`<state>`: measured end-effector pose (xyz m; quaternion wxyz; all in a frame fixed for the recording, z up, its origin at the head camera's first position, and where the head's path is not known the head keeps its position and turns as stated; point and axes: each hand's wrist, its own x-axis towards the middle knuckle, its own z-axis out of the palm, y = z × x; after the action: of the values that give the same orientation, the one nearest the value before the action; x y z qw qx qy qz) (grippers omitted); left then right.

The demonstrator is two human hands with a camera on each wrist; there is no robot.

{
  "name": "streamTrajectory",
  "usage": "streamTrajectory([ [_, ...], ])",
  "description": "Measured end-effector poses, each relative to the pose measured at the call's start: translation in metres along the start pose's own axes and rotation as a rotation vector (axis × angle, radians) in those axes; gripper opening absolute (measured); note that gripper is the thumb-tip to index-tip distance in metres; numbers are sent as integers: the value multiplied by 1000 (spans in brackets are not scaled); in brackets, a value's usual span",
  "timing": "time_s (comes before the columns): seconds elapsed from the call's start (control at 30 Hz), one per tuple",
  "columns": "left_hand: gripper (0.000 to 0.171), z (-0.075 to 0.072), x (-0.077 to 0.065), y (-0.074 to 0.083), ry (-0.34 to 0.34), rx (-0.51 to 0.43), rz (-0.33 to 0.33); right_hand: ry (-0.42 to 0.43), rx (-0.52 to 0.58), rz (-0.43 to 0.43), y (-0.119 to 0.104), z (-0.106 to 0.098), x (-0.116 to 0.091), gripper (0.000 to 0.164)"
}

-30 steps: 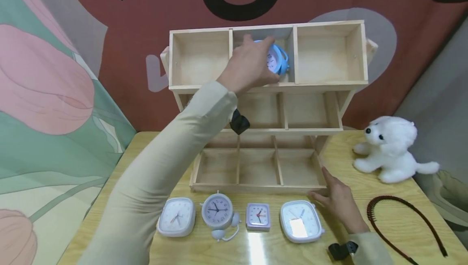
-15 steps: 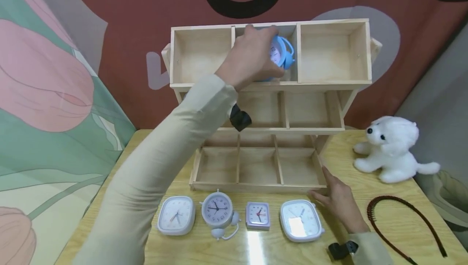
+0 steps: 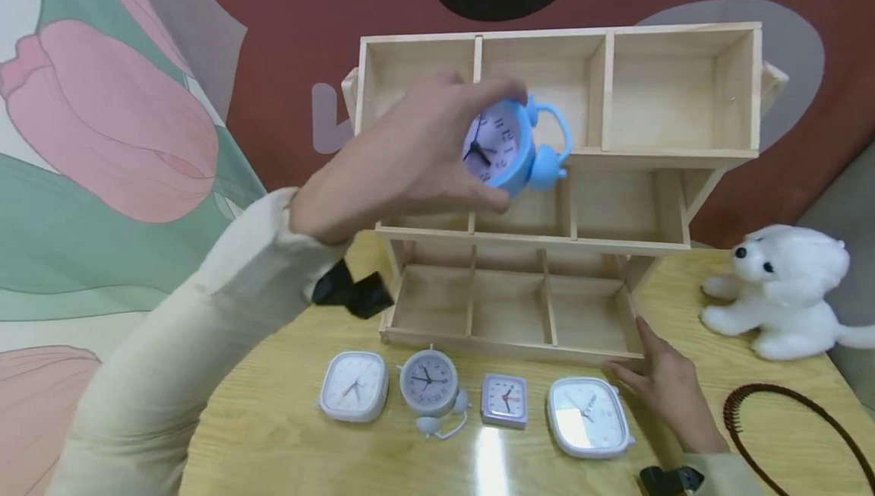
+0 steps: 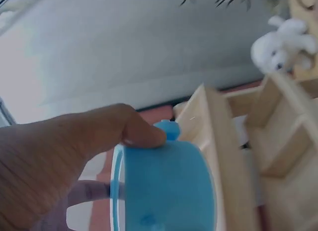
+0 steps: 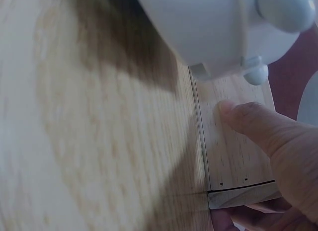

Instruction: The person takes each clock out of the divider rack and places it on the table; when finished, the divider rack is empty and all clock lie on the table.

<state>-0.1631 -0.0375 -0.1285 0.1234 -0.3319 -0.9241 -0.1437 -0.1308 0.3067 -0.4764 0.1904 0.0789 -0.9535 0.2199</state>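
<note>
My left hand (image 3: 417, 146) grips a blue twin-bell alarm clock (image 3: 513, 148) by its round body, tilted, in front of the top tier of a wooden three-tier organizer (image 3: 519, 239). In the left wrist view the thumb presses on the blue alarm clock's side (image 4: 169, 181), and fingers show behind it. Low on the right, my right hand (image 3: 673, 386) holds the front right corner of the organizer's bottom tray. The right wrist view shows its thumb on the tray's front board (image 5: 238, 151) and fingers round the end.
Along the table's front stand a white square clock (image 3: 354, 387), a white twin-bell clock (image 3: 428, 382), a small lilac square clock (image 3: 504, 400) and a larger white clock (image 3: 588, 416). At right are a white plush dog (image 3: 786, 291) and a brown headband (image 3: 796, 390).
My left hand has lifted the blue alarm clock out of the top middle compartment and brought it lower and nearer. My right hand keeps its hold on the tray corner. The head view has shifted.
</note>
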Motion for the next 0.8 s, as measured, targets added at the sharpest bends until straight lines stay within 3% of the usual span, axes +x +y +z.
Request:
streamTrajectory([
  [0.1,75,10,-42,-6,-39,-10,-14,-20,-3,4,1,-1,-3,93],
  [0.2,77,29,-84,-23,-78,-18,-61,-12,-8,1,1,-2,-8,92],
  [0.3,76,48,-119,-48,-118,-9,-136,24,-12,-10,0,-3,-13,91],
  [0.4,75,67,-144,-77,-132,-13,-203,30,-3,-14,-1,-2,-15,91],
  [0.6,74,113,-175,-135,-130,-65,-275,4,-10,2,-2,-1,-19,93],
  [0.8,70,166,-174,-176,-143,-118,-305,21,-14,10,0,-2,-20,93],
])
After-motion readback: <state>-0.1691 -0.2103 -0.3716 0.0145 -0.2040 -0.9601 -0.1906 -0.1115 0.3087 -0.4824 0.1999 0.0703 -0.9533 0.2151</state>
